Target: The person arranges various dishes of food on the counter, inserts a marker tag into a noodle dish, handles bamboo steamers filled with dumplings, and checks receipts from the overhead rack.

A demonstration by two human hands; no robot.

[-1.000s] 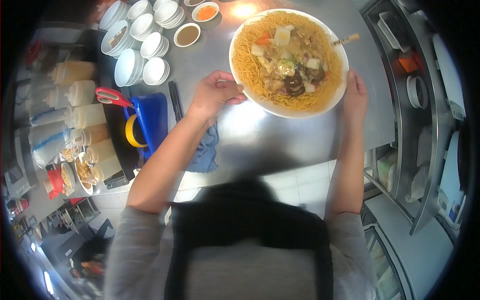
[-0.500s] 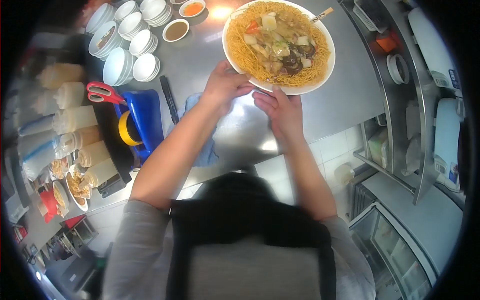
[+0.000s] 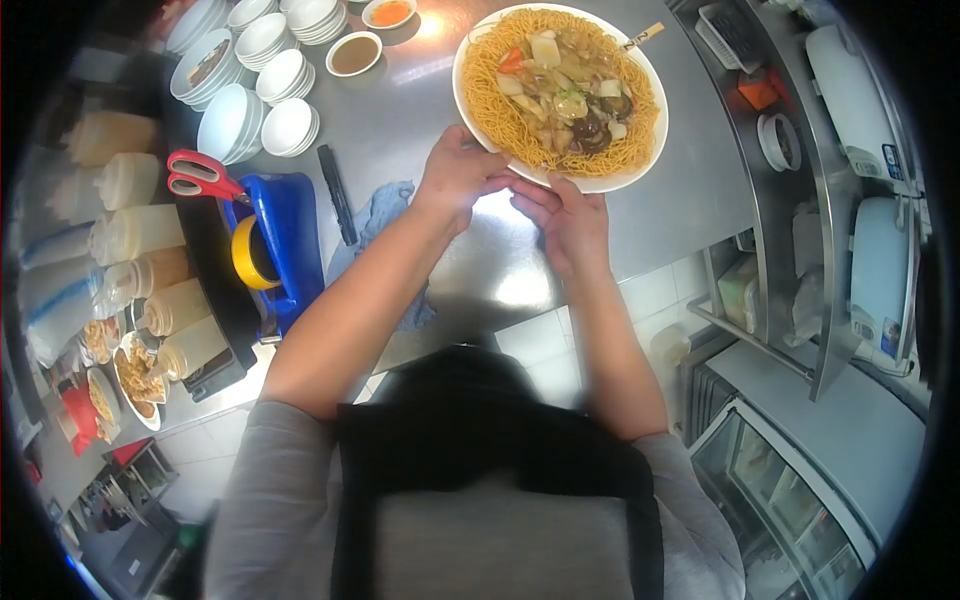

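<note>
A large white plate (image 3: 459,88) bears crisp yellow noodles (image 3: 490,98), topped with a saucy mix of pale chunks, greens and dark mushroom-like pieces. My left hand (image 3: 458,180) holds its near rim from the left, thumb on the edge and fingers tucked below. Close beside it, my right hand (image 3: 566,222) grips the same near rim, with the thumb against the edge and the fingers partly under the plate. The fingertips of both hands nearly meet. A small wooden stick with markings (image 3: 644,37) shows at the plate's far right edge.
On the steel counter (image 3: 700,170), left, stand stacked white bowls (image 3: 290,127), a dish of brown sauce (image 3: 354,54) and orange sauce (image 3: 388,12). Nearer lie a black marker (image 3: 336,195), blue cloth (image 3: 375,225), blue tape dispenser (image 3: 295,230) and red-handled scissors (image 3: 205,178). Steel shelving (image 3: 825,260) borders the right.
My view has shifted slightly, so the surroundings sit a little further left. Both hands keep their hold on the plate's near rim, with little other movement.
</note>
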